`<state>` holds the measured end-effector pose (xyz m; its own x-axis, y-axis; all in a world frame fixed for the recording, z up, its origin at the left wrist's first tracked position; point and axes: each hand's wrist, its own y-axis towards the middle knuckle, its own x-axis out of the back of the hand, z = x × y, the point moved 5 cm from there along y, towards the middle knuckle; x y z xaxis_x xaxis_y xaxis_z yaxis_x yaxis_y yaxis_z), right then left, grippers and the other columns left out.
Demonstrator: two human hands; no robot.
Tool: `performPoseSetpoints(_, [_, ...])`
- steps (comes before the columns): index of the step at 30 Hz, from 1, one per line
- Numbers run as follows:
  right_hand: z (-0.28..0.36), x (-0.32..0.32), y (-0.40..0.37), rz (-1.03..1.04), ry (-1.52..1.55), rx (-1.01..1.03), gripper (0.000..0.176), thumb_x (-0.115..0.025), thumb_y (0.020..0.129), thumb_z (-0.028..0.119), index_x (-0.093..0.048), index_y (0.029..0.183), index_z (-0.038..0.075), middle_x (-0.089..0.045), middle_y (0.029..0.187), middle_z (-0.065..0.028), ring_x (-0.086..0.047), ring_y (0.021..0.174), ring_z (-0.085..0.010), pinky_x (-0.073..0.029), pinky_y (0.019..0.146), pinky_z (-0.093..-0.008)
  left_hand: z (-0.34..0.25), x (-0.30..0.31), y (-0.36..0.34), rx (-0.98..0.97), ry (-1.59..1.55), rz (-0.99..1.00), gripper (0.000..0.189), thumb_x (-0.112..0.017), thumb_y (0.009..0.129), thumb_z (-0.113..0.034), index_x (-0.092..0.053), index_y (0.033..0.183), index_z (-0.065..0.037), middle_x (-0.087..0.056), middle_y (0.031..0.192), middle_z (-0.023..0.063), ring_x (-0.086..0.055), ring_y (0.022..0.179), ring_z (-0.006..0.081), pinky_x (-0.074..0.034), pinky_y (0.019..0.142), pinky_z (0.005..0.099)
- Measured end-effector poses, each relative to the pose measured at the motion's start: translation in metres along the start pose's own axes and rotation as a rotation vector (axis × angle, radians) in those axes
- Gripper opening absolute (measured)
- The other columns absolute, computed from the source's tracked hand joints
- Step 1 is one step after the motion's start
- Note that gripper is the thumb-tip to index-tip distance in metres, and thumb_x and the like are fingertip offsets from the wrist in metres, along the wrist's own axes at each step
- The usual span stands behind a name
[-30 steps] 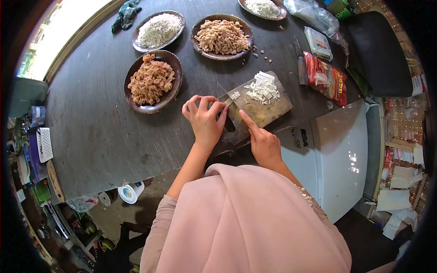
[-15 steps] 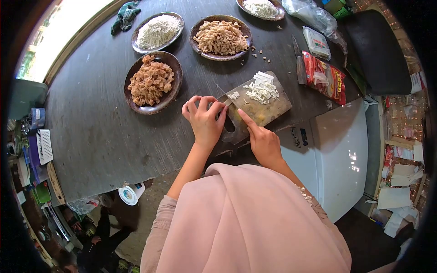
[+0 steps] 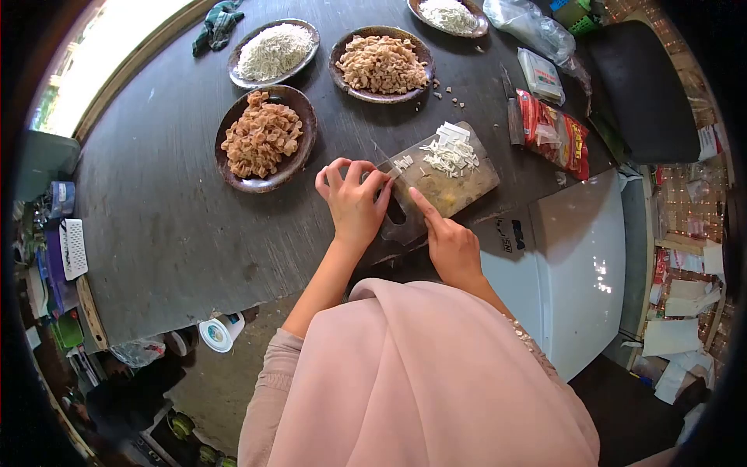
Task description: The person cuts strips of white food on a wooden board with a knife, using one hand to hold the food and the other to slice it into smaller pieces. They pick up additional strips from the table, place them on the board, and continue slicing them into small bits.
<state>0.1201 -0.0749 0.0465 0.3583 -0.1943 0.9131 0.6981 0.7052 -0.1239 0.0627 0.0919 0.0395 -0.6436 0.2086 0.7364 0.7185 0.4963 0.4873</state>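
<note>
white strips lie at the board's far end, both hands at its near end

the white strips (image 3: 447, 156) are heaped on the far-right half of the cutting board (image 3: 467, 191). the board's long axis runs slantwise across the desk (image 3: 171, 226), from near-left to far-right. a few small white bits (image 3: 402, 163) sit apart from the heap, just beyond our left fingertips. so the heap lies up and to the right of both hands, along the board's own line.

our left hand (image 3: 354, 206) rests on the board's near-left end. its grip is curled, fingers pressed together and tips down, and we cannot tell what it pins beneath. our right hand (image 3: 453, 247) lies at the near edge, forefinger stretched along the board toward the heap and the other fingers folded under. we cannot tell whether that grip closes on a handle. the left is nearer the small bits.

a bowl of brown crisps (image 3: 264, 140) stands left of the board. a red packet (image 3: 556, 132) lies to its right. both are apart from it.
</note>
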Motion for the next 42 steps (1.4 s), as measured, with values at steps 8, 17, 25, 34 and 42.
performPoseSetpoints(8, [0.003,0.0,0.002,-0.091,-0.008,0.063,0.072,-0.059,0.097,0.01,-0.035,0.157,0.043,-0.063,0.066,-0.0131,-0.067,0.062,-0.0359,-0.055,0.059,-0.0506,0.001,0.0,-0.002,-0.015,-0.002,0.0,0.011,-0.082,0.078,-0.019,-0.074,0.084,-0.016,-0.066,0.103,-0.0036,-0.05,0.116,0.0281,-0.03,0.101,0.0506])
performPoseSetpoints(17, [0.003,-0.004,-0.002,-0.071,-0.033,0.054,0.075,-0.059,0.096,0.009,-0.034,0.158,0.044,-0.062,0.066,-0.0126,-0.066,0.061,-0.0358,-0.055,0.06,-0.0504,0.003,-0.003,-0.006,-0.021,-0.039,-0.013,0.01,-0.08,0.079,-0.019,-0.072,0.085,-0.016,-0.066,0.103,-0.0031,-0.05,0.116,0.0276,-0.03,0.104,0.0533])
performPoseSetpoints(25, [0.001,0.0,-0.011,-0.057,-0.023,0.024,0.074,-0.058,0.096,0.008,-0.036,0.157,0.042,-0.063,0.068,-0.013,-0.067,0.063,-0.0359,-0.054,0.061,-0.0503,0.004,-0.002,-0.004,-0.024,-0.028,-0.029,0.011,-0.082,0.079,-0.019,-0.074,0.085,-0.017,-0.069,0.103,-0.0053,-0.051,0.113,0.0264,-0.03,0.101,0.0503])
performPoseSetpoints(34, [0.005,-0.004,-0.011,-0.063,-0.016,0.03,0.071,-0.058,0.098,0.01,-0.036,0.157,0.042,-0.062,0.066,-0.0135,-0.067,0.061,-0.0361,-0.055,0.06,-0.0508,0.004,-0.002,-0.005,-0.013,-0.028,-0.017,0.012,-0.083,0.077,-0.019,-0.075,0.087,-0.018,-0.069,0.104,-0.0067,-0.051,0.114,0.0263,-0.029,0.102,0.0495])
performPoseSetpoints(42, [0.006,0.0,-0.005,-0.103,0.036,0.069,0.069,-0.058,0.098,0.011,-0.037,0.157,0.043,-0.062,0.065,-0.0133,-0.066,0.06,-0.0358,-0.055,0.059,-0.0506,0.005,-0.002,-0.005,-0.009,-0.026,-0.017,0.013,-0.083,0.077,-0.018,-0.075,0.086,-0.017,-0.07,0.104,-0.0071,-0.051,0.114,0.0261,-0.029,0.102,0.049])
